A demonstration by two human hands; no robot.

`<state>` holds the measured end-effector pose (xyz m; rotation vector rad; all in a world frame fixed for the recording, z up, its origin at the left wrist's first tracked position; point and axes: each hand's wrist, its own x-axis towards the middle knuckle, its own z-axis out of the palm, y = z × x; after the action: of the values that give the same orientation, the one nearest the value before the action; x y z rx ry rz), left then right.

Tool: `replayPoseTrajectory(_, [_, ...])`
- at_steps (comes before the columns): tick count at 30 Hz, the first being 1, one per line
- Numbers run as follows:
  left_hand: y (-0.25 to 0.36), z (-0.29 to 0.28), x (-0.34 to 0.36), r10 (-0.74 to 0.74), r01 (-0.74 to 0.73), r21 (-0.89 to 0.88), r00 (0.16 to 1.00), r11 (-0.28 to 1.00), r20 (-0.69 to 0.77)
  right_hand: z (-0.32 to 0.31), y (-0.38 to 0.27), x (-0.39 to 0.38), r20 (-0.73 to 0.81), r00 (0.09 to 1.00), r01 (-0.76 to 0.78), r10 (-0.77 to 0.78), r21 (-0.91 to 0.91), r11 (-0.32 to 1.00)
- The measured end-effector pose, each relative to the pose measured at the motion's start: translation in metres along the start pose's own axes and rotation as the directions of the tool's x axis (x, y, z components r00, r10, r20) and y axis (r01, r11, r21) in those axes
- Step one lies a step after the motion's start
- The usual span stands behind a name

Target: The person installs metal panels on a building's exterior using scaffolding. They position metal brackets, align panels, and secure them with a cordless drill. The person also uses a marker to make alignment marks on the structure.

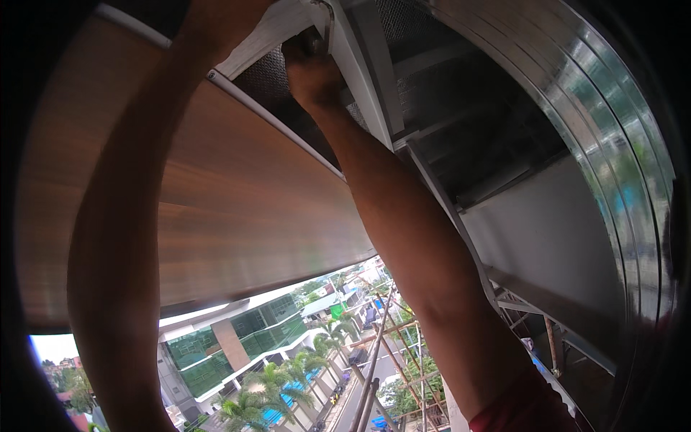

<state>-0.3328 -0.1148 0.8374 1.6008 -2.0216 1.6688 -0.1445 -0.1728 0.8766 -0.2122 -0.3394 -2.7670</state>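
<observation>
Head view, left hand: The left hand point(224, 25) was raised to the top rim, beside the pale cross-piece point(268, 45); its fingers ran out of view.
Left grip: Whether it was clenched, released or grasping something could not be told.
Head view, right hand: The right hand point(314, 75) reached up into the dark opening between the wood-toned panel point(266, 209) and the pale frame bar point(360, 79), with its fingers bent near a dark rounded shape.
Right grip: Shadow hid the fingertips, so what it grasped, if anything, could not be told.
Cross-piece: It slanted between the two hands at the top, meeting the upper part of the frame bar.
Frame bar: It ran down and rightward from the top, just right of the right hand.
Panel: It filled much of the left side, behind the left forearm, with a grey edge strip point(277, 119) along its upper right side.
Opening: Dark textured sheeting point(265, 78) showed behind the cross-piece.
Right side: Shiny metal strips point(612, 151) curved down the rim, with a grey panel point(551, 230) inward of them.
Sleeve: A red sleeve point(522, 403) covered the right arm near the lower edge.
Below: Thin poles point(376, 353) crossed before a road point(350, 407), palm trees point(270, 389) and a building with green glass point(270, 327).
</observation>
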Motion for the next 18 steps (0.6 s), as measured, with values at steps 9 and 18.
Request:
replayPoseTrajectory(9, [-0.016,-0.03,0.001,-0.035,0.051,0.208,0.996,0.977,-0.081,-0.007,-0.021,0.01,-0.001,0.931,-0.276,0.365,0.651,0.707])
replayPoseTrajectory(18, [-0.037,-0.014,-0.007,-0.097,0.116,0.172,0.989,0.978,-0.116,-0.018,-0.029,-0.004,0.204,0.827,-0.503,0.524,0.686,0.526])
